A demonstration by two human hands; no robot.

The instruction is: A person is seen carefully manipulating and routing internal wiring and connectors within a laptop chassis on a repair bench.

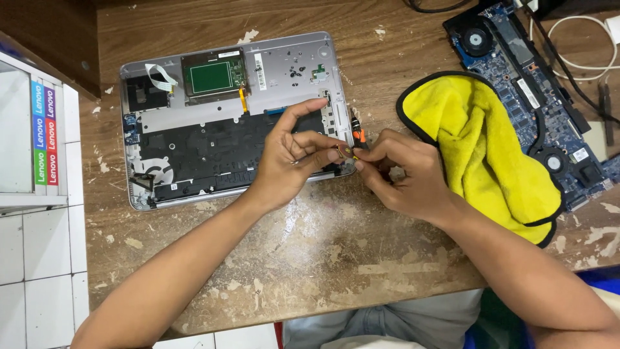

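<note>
Worn brown wooden table w/ flaking paint carries everything. Biggest item on it: opened silver laptop base, internals up, long axis running left-right, black keyboard underside toward the person, green-centred trackpad board toward far edge. Right of it, crumpled yellow microfibre cloth w/ black edging, then blue laptop motherboard w/ two fans lying diagonally at far right. Left hand rests over laptop's near right corner, thumb and fingers pinched shut on a small brass-coloured part; too small to ID. Right hand meets it just beside that corner, fingers closed on a small orange-and-black screwdriver, long axis near-upright in frame, tip end hidden by fingers.
</note>
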